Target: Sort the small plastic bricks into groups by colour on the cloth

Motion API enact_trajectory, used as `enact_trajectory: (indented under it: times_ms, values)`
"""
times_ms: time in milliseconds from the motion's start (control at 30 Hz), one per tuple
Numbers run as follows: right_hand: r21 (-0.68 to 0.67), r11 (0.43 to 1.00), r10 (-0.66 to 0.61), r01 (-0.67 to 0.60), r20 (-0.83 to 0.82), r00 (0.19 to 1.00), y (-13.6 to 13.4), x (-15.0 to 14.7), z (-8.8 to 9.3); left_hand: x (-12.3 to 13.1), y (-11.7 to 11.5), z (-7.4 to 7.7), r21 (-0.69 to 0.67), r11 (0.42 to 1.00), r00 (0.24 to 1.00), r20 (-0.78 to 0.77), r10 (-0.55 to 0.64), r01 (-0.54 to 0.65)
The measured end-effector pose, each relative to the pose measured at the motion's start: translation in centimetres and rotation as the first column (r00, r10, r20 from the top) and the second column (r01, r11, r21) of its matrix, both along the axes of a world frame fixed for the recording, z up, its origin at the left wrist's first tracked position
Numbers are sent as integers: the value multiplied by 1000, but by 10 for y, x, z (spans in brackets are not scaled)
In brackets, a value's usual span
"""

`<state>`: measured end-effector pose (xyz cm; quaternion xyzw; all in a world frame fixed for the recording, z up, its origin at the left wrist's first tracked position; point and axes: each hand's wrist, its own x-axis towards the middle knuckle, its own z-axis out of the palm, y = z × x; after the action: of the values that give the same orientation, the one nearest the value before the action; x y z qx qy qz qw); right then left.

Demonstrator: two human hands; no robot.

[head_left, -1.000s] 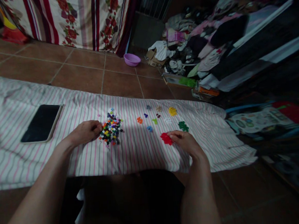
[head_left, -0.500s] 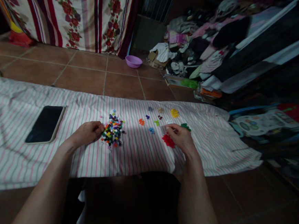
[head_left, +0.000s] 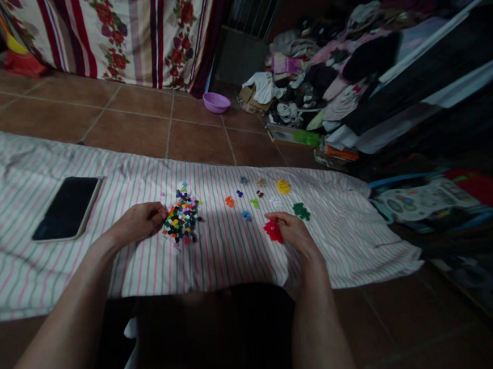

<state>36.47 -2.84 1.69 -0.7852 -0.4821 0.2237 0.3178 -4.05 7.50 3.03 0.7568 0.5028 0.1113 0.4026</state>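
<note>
A pink-striped white cloth (head_left: 235, 253) lies on the tiled floor. On it sits a mixed pile of small coloured pieces (head_left: 183, 217). My left hand (head_left: 140, 220) rests curled at the pile's left edge, fingertips touching it. My right hand (head_left: 290, 229) lies beside a small red heap (head_left: 273, 230), fingers bent and touching it; what they pinch, if anything, is too small to see. Green (head_left: 301, 210), yellow (head_left: 283, 186), orange (head_left: 229, 201) and blue (head_left: 245, 214) little heaps are spread between the hands and beyond.
A black phone (head_left: 67, 207) lies on the cloth at the left. A purple bowl (head_left: 216, 101) stands on the tiles behind. Heaped clothes (head_left: 328, 81) and a toy (head_left: 422, 199) fill the right side. A floral curtain (head_left: 132, 28) hangs at the back.
My right hand lifted from the red heap toward the green one, then came back down beside the red heap. The left hand stayed at the mixed pile.
</note>
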Motion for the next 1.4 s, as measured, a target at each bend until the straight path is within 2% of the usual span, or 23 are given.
enact_trajectory:
  times_ms: [167, 367, 500, 700, 933, 1100, 1267, 1333, 1400]
  values:
    - [-36, 999, 34, -34, 12, 999, -5, 2, 4, 1, 0, 2, -12, 1000, 1000, 14, 14, -14]
    - [72, 978, 183, -195, 149, 972, -2, -2, 13, 3, -2, 8, -20, 1000, 1000, 5, 18, -18]
    - [39, 969, 236, -244, 146, 961, 1, -5, 16, 3, -2, 9, -10, 1000, 1000, -24, 14, -15]
    - [11, 981, 194, -196, 100, 976, -1, -5, 14, 4, -3, 12, -3, 1000, 999, -44, 28, -28]
    - [51, 994, 88, -96, 141, 986, 0, -6, 13, 3, -3, 11, -9, 1000, 999, -11, 30, -30]
    - [99, 986, 109, -135, 233, 966, 3, -9, 17, 3, -4, 12, -5, 1000, 1000, -13, 22, -23]
    - [206, 962, 125, -178, 249, 960, 12, -31, 21, 4, -5, 13, -6, 999, 999, -5, 34, -34]
    - [245, 940, 180, -239, 240, 954, 17, -48, 22, 3, -4, 11, -10, 1000, 1000, 7, 26, -26]
    - [253, 901, 288, -352, 257, 922, 22, -71, 22, 2, -3, 8, -10, 1000, 999, 28, 16, -15]
